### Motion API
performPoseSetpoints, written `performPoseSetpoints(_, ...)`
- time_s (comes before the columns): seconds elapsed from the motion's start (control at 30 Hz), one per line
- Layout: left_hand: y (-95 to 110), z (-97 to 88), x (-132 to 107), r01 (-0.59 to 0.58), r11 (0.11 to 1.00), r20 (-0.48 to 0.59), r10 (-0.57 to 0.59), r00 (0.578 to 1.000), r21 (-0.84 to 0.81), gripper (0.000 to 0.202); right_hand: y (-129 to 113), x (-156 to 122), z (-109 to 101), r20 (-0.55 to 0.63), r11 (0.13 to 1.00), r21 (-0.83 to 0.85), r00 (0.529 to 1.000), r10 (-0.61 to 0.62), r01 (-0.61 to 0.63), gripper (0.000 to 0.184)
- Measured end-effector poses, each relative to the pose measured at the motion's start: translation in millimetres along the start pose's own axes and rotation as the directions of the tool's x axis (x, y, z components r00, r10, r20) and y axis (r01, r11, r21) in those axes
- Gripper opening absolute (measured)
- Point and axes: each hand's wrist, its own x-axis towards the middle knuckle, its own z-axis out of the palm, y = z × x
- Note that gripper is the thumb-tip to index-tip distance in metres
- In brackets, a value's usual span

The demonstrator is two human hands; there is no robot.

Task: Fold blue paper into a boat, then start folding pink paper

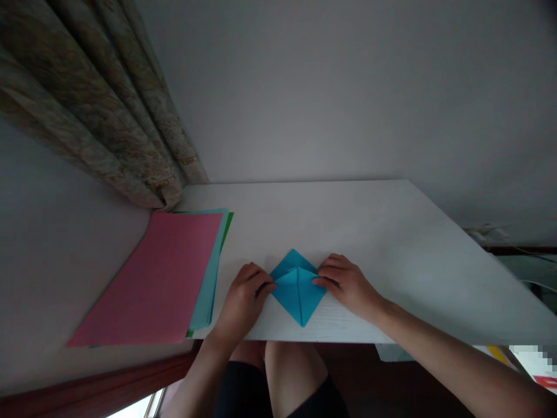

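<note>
A folded piece of blue paper [299, 296] lies near the front edge of the white table, shaped like a diamond with one corner toward me. A crease runs down the middle of its near half, and its upper layer lifts a little along the middle. My left hand [249, 293] pinches its left corner between thumb and fingers. At the right corner, my right hand [343, 283] grips the paper the same way, thumb below and fingers above. The fingertips hide both side corners.
Left of my hands lies a stack of coloured sheets, a pink sheet [152, 278] on top with light blue and green ones beneath. The white table [331, 215] meets the wall at the back. A patterned curtain [113, 104] hangs at the back left.
</note>
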Motion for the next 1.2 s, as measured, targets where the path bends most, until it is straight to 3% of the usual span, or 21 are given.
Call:
performPoseSetpoints(0.1,7,-0.3,-8,0.023,0.996,-0.04,-0.02,0.999,0.084,0.013,-10,-6,0,-0.04,0.994,0.002,0.993,0.113,-0.113,0.029)
performPoseSetpoints(0.33,21,10.2,-9,0.012,0.976,0.029,-0.019,0.999,0.215,0.017,-20,-26,-1,-0.122,0.965,-0.003,0.958,0.259,-0.261,0.025)
performPoseSetpoints(0.5,20,12.3,-12,0.065,0.987,-0.031,-0.061,0.998,0.144,0.024,-26,-35,1,-0.149,0.957,-0.032,0.948,0.28,-0.287,0.031)
performPoseSetpoints(0.67,11,0.2,-12,0.233,0.971,-0.078,-0.237,0.968,-0.062,0.029,-25,-32,2,-0.122,0.953,-0.037,0.948,0.296,-0.302,0.028)
performPoseSetpoints(0.77,13,-1.6,-12,0.197,0.975,-0.007,-0.199,0.98,-0.098,0.02,-24,-31,2,-0.109,0.953,-0.019,0.948,0.298,-0.302,0.027)
performPoseSetpoints(0.9,21,6.4,-9,0.133,0.991,-0.034,-0.133,0.991,0.004,0.009,-27,-29,-2,-0.1,0.937,-0.016,0.933,0.345,-0.349,0.014)
performPoseSetpoints(0.97,24,10.7,-8,0.11,0.993,-0.034,-0.109,0.994,0.039,0.007,-30,-23,-7,-0.07,0.929,-0.004,0.927,0.37,-0.371,0.04)
performPoseSetpoints(1.03,26,13.7,-9,0.098,0.993,-0.029,-0.097,0.995,0.058,0.006,-33,-13,-10,0.001,0.934,0.021,0.934,0.356,-0.356,0.05)
performPoseSetpoints(1.2,29,16.1,-12,0.088,0.994,-0.012,-0.088,0.996,0.058,0.006,-36,14,-8,0.107,0.98,0.033,0.976,0.191,-0.196,0.018)
